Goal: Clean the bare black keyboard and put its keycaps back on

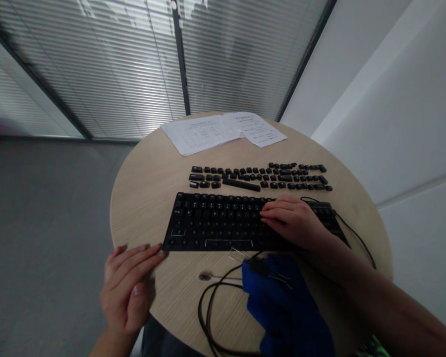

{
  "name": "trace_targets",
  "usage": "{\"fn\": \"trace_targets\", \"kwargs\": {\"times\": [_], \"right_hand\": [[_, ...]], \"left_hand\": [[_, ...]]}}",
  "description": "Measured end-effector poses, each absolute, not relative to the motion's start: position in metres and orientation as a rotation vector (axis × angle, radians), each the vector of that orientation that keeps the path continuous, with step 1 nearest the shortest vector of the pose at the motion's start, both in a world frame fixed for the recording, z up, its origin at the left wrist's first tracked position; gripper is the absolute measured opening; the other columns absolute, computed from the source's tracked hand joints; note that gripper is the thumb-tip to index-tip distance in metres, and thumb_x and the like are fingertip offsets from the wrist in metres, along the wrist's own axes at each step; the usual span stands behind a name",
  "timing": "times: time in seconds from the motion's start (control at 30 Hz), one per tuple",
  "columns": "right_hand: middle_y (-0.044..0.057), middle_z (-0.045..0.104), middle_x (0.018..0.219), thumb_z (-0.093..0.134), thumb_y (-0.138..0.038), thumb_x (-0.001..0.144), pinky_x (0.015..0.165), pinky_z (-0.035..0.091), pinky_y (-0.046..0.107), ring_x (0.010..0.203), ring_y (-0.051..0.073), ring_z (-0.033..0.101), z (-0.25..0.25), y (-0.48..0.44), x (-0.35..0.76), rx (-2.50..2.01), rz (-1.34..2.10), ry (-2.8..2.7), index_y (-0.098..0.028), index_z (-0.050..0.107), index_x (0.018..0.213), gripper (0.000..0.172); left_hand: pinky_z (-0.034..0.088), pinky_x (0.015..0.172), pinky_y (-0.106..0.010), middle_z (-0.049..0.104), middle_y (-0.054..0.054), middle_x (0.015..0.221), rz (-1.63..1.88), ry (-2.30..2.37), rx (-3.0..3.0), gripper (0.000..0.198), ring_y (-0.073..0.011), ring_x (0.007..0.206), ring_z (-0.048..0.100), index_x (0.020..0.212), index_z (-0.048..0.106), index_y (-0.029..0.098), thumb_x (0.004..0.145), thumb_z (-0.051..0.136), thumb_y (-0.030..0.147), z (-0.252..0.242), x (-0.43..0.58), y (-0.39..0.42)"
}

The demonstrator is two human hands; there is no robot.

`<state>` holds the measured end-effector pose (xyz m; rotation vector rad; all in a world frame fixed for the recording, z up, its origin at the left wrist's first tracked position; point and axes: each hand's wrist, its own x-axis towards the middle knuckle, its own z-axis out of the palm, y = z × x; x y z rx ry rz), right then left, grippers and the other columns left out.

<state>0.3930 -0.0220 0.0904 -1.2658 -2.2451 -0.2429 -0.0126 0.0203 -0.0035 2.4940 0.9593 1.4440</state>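
A black keyboard (223, 218) lies on the round table. Its upper rows carry keycaps, while the lower rows look bare of caps. My right hand (292, 218) is over the right part of the upper rows, fingertips drawn together at the keys; whatever is between them is hidden. At the keyboard's near left corner, my left hand (132, 282) rests with fingers stretched out, their tips at the edge. Loose black keycaps (245, 177) lie in rows beyond the keyboard, with a long space bar (241, 185) among them.
Printed papers (211, 133) lie at the table's far side. Near me are a blue cloth (286, 302), a wire keycap puller (260, 267) on it, a small round-headed brush (204, 276) and a looped black cable (204, 310). The tabletop (137, 198) has a curved edge.
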Motion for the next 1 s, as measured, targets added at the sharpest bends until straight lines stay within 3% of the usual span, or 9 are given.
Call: {"fn": "trace_targets", "kwargs": {"times": [0.17, 0.37, 0.63, 1.0], "right_hand": [[0.003, 0.081, 0.096, 0.067, -0.019, 0.097, 0.079, 0.059, 0.037, 0.079, 0.019, 0.073, 0.092, -0.023, 0.393, -1.26, -0.233, -2.266, -0.024, 0.079, 0.087, 0.016], [0.004, 0.081, 0.096, 0.075, -0.024, 0.092, 0.082, 0.061, 0.038, 0.085, 0.021, 0.075, 0.087, -0.023, 0.403, -1.306, -0.101, -1.997, -0.025, 0.08, 0.094, 0.005], [0.003, 0.081, 0.092, 0.079, -0.022, 0.088, 0.079, 0.061, 0.037, 0.084, 0.021, 0.075, 0.082, -0.021, 0.401, -1.309, 0.179, -1.881, -0.025, 0.079, 0.09, 0.004], [0.004, 0.08, 0.092, 0.077, -0.024, 0.09, 0.078, 0.06, 0.037, 0.08, 0.02, 0.073, 0.082, -0.02, 0.399, -1.301, 0.035, -2.038, -0.024, 0.078, 0.085, 0.005]], "left_hand": [[0.033, 0.117, -0.061, 0.076, -0.012, 0.117, 1.45, 0.971, 2.484, 0.043, -0.0318, 0.115, 0.065, 0.12, 0.073, 0.026, 0.1, 0.035, 0.032, -0.005, -0.013, 0.02], [0.033, 0.117, -0.06, 0.076, -0.012, 0.117, 1.431, 0.954, 2.508, 0.042, -0.0313, 0.116, 0.065, 0.119, 0.072, 0.024, 0.1, 0.035, 0.032, -0.004, -0.013, 0.021], [0.034, 0.116, -0.061, 0.076, -0.012, 0.116, 1.435, 0.96, 2.506, 0.042, -0.0319, 0.115, 0.065, 0.118, 0.072, 0.025, 0.1, 0.035, 0.031, -0.002, -0.012, 0.02], [0.034, 0.117, -0.062, 0.077, -0.01, 0.116, 1.447, 0.978, 2.479, 0.042, -0.0312, 0.114, 0.065, 0.119, 0.072, 0.028, 0.1, 0.035, 0.034, -0.003, -0.012, 0.019]]}}
